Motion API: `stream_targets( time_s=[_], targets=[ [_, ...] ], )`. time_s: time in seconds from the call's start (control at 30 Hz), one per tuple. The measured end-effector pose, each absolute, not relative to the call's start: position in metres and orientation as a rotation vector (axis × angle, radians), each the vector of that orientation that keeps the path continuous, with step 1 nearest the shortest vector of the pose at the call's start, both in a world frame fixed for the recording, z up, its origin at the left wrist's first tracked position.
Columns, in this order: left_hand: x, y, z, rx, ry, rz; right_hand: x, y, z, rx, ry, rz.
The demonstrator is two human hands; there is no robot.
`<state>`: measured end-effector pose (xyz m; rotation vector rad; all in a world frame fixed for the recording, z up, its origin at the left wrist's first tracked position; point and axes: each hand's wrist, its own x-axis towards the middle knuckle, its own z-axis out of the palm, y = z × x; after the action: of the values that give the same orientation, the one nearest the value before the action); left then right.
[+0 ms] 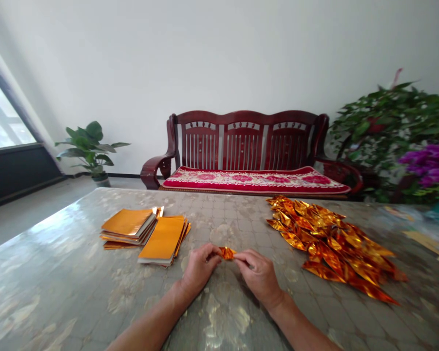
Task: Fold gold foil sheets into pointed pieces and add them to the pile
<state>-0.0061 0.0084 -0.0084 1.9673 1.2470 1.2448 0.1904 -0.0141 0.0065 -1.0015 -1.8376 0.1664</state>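
Observation:
Between my two hands is a small folded piece of shiny gold-orange foil paper (227,253), held just over the table. My left hand (201,263) pinches its left end between thumb and fingers. On the other side, my right hand (258,274) pinches the right end the same way. Left of my hands lie two stacks of flat gold foil sheets, a farther stack (127,222) and a nearer stack (162,239). A heap of folded foil pieces (325,239), pointed at the ends, spreads over the table to the right.
The table (120,312) has a patterned, glossy cover. Plastic wrapping (405,217) and a tan card piece (427,243) lie at its right side. Beyond stand a dark red wooden bench (243,141) with a red cloth, a potted plant (89,146) and purple flowers (429,163).

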Motion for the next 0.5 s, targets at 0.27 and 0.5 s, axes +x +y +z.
stream_targets(
  time_s=[0.27, 0.5],
  targets=[
    [-0.0086, 0.0042, -0.0048, 2.038, 1.185, 1.278, 0.1910, -0.0157, 0.0066, -0.906, -1.884, 0.115],
    [-0.0082, 0.0024, -0.0005, 2.085, 1.117, 1.276, 0.1926, -0.0130, 0.0029, -0.915, -1.918, 0.103]
  ],
)
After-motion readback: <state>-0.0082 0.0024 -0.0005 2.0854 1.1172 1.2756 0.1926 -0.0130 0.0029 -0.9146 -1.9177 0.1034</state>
